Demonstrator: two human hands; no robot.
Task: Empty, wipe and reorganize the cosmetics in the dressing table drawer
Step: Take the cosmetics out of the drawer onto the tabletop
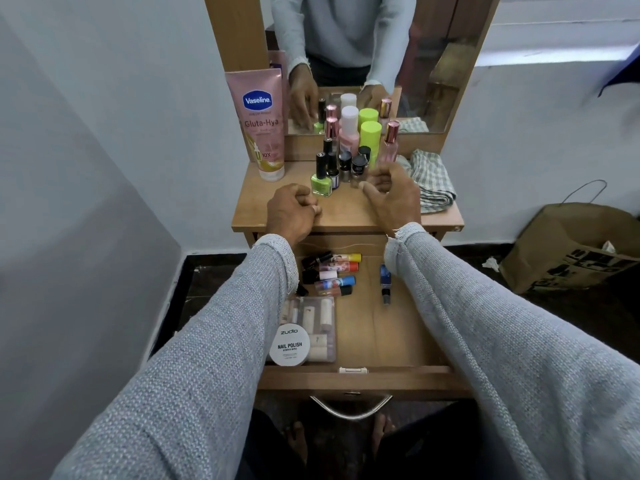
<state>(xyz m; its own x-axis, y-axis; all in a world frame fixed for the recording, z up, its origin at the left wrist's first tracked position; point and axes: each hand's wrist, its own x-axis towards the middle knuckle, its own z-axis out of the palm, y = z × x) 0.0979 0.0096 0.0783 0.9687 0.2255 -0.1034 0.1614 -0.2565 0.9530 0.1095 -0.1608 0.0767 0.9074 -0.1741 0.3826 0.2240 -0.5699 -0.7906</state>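
The wooden drawer (381, 344) stands pulled out below the dressing table top (346, 209). In it lie several lip balm tubes (332, 270), a clear pouch (311, 323), a round white nail polish remover tin (290, 345) and a blue bottle (385, 280). On the table top stand a green nail polish bottle (322, 176), several small dark bottles (349, 166), taller bottles with lime caps (370, 135) and a pink Vaseline tube (263, 123). My left hand (292, 211) rests on the top with fingers curled, holding nothing. My right hand (393, 192) hovers loosely curled beside the small bottles.
A checked cloth (431, 180) lies on the table's right side. The mirror (363, 57) behind reflects the bottles and hands. A brown paper bag (568, 251) stands on the dark floor at right. White walls close in on the left.
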